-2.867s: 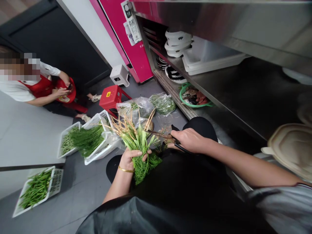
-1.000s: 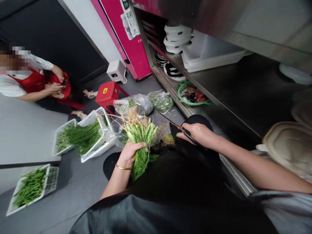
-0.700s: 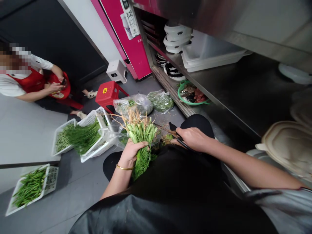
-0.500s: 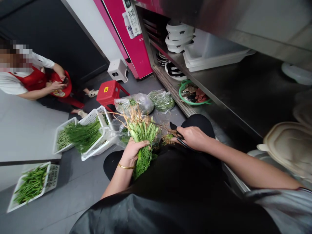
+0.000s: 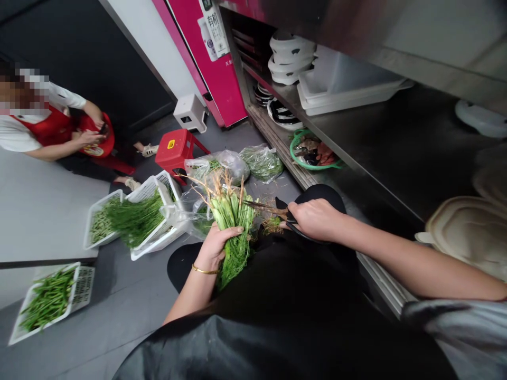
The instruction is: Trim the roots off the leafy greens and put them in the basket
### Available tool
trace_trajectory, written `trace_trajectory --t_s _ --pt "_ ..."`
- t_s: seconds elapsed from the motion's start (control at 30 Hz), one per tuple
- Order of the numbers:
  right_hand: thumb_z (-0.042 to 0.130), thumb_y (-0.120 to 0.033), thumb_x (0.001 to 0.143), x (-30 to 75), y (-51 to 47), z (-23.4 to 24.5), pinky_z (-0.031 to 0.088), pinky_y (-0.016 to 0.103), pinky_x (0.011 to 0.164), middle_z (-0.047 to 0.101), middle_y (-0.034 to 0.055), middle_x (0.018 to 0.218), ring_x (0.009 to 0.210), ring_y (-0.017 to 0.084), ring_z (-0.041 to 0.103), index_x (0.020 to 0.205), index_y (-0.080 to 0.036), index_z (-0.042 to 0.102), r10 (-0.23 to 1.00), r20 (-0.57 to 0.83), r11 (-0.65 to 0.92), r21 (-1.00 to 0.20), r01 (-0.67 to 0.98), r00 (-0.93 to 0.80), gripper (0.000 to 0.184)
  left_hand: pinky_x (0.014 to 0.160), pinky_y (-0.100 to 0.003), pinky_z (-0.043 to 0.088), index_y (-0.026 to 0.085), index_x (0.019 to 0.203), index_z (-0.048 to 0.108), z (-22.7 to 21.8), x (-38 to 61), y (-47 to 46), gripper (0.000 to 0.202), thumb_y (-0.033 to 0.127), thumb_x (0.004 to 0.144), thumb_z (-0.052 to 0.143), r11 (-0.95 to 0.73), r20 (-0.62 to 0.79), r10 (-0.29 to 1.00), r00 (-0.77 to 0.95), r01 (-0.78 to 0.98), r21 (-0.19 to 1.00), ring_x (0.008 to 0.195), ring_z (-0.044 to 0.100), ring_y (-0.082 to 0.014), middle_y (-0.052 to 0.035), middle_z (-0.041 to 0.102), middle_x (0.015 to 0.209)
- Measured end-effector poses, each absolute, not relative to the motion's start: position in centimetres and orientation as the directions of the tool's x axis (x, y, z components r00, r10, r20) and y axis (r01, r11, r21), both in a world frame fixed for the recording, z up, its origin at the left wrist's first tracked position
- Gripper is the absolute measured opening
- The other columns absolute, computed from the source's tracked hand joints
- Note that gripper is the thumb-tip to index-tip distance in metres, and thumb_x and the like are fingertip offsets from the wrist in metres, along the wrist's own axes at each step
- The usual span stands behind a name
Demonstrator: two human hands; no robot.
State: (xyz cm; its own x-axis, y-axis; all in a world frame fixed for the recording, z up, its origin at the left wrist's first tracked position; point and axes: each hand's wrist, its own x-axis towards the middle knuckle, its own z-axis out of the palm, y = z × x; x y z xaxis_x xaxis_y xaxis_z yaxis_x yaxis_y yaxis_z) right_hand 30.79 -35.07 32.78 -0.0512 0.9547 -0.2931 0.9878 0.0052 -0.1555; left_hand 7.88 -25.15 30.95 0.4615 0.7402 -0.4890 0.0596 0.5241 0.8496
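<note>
My left hand (image 5: 216, 245) is closed round a bunch of leafy green herbs (image 5: 233, 216), held with the stalks and pale brown roots upward and the feathery leaves hanging down. My right hand (image 5: 315, 219) grips a pair of scissors (image 5: 283, 212) by their black handles. The blades point left and their tips reach the stalks just below the roots, on the right side of the bunch. Beneath the scissors lies a small heap of root trimmings (image 5: 272, 224), near my dark-clothed lap.
White baskets of greens (image 5: 137, 254) stand on the floor at the left, with another basket (image 5: 84, 287) lower down. Plastic bags of herbs (image 5: 261, 163) and a red stool (image 5: 172, 150) lie ahead. A metal shelf (image 5: 380, 153) runs along the right. A seated person (image 5: 51, 132) holds a phone.
The scissors have shifted slightly left and their blades now meet the stalks. My left hand keeps its hold on the bunch almost in place.
</note>
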Motion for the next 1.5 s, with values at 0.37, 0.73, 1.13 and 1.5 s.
trace_trajectory --t_s 0.37,0.73,1.13,1.5 --pt "0.019 -0.064 0.089 31.0 -34.2 33.4 0.044 0.034 0.061 0.07 0.0186 0.079 0.081 0.032 0.068 0.107 -0.009 0.057 0.946 -0.315 0.026 -0.165 0.986 -0.077 0.069 0.052 -0.034 0.055 0.008 0.079 0.065 30.7 7.9 -25.1 0.028 0.014 0.053 0.073 0.59 -0.536 0.641 0.55 0.094 0.802 0.051 0.065 -0.0211 -0.0063 0.069 0.064" --pt "0.028 -0.055 0.091 31.7 -34.6 32.3 0.043 0.033 0.059 0.07 0.0184 0.08 0.08 0.031 0.067 0.104 -0.009 0.058 0.939 -0.336 0.035 -0.121 0.992 -0.075 0.056 0.06 -0.026 0.054 0.01 0.077 0.072 29.3 7.9 -24.7 0.032 0.011 0.046 0.079 0.466 -0.455 0.822 0.343 0.053 0.883 0.057 0.065 -0.0151 -0.0028 0.071 0.066" --pt "0.027 -0.056 0.091 32.9 -36.2 31.5 0.042 0.033 0.061 0.069 0.0155 0.083 0.08 0.029 0.067 0.1 -0.014 0.058 0.919 -0.394 -0.084 -0.203 0.976 -0.003 0.054 0.057 -0.027 0.052 0.01 0.074 0.073 28.6 8.2 -24.3 0.03 0.011 0.045 0.08 0.474 -0.465 0.837 0.288 0.041 0.88 0.056 0.063 -0.0156 -0.0026 0.071 0.063" --pt "0.035 -0.045 0.091 30.6 -35.2 31.3 0.045 0.034 0.063 0.07 0.0186 0.084 0.082 0.03 0.067 0.105 -0.01 0.058 0.927 -0.371 -0.015 -0.174 0.985 -0.051 0.045 0.058 -0.027 0.051 0.01 0.074 0.072 28.5 8.4 -24.8 0.029 0.012 0.046 0.079 0.444 -0.445 0.85 0.282 0.073 0.893 0.057 0.063 -0.0156 -0.0026 0.071 0.064"
